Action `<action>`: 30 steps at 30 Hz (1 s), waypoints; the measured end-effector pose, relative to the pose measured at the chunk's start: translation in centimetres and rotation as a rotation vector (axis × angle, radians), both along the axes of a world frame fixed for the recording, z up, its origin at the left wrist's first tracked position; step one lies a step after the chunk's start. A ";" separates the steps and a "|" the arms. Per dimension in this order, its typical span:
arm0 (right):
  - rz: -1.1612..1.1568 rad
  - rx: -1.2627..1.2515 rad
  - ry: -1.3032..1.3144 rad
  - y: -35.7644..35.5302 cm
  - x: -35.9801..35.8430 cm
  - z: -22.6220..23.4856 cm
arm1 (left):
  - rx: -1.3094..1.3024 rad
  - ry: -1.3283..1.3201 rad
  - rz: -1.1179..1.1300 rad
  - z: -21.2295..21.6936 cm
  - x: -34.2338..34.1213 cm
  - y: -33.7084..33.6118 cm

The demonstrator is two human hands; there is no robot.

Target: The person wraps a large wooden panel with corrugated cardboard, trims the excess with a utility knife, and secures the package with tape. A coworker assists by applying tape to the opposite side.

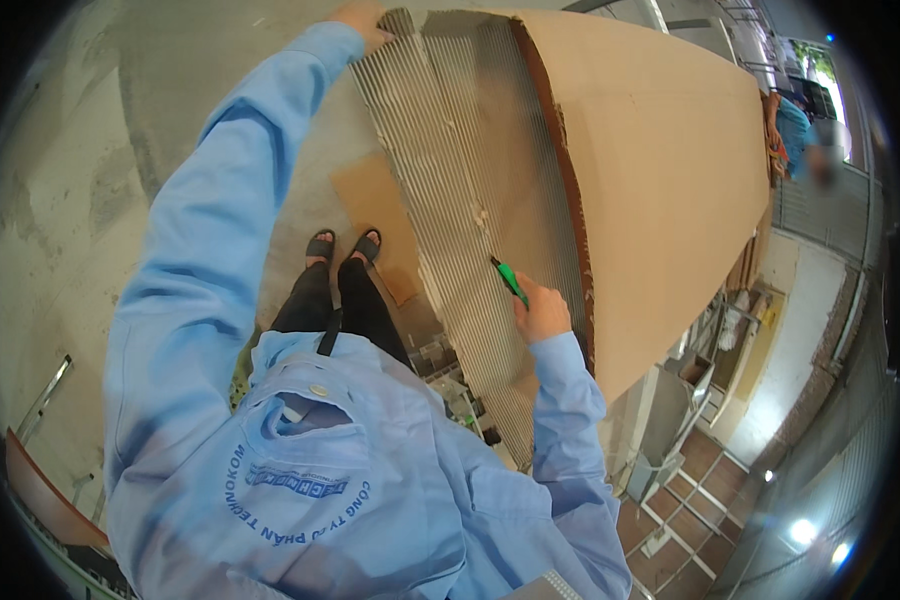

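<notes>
Before me is a long grey-tan corrugated cardboard sheet (410,130) with ribs showing. A ragged pale line runs lengthwise along it. At the sheet's far left corner, my left hand (365,22) grips the edge, its fingers partly cut off by the top of the picture. My right hand (543,312) is closed around a green utility knife (511,281). The knife's tip meets the ribbed sheet at the near end of the ragged line. A large smooth brown panel (660,180) with a dark reddish-brown edge adjoins the sheet on the right.
A flat brown cardboard piece (370,215) lies on the concrete floor beside my feet. Metal frames and shelving (710,360) stand on the right. Another person in blue (794,135) is at the far right. A curved-looking brown board (50,490) leans at the lower left.
</notes>
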State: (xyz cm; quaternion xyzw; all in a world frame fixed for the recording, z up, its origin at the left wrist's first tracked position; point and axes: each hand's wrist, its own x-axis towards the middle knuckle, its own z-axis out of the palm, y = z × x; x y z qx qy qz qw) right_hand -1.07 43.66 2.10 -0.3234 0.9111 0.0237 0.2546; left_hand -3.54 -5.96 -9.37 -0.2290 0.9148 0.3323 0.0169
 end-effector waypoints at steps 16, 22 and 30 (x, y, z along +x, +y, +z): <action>0.007 -0.060 -0.029 1.1 0.9 0.8 | 1.291 0.254 0.416 -8.5 13.9 34.7; 0.020 -0.032 -0.062 4.5 1.7 2.3 | 1.107 0.206 0.444 -7.6 13.7 34.4; 0.088 -0.143 -0.062 11.1 2.2 -0.3 | 1.054 0.212 0.481 -8.7 13.4 34.4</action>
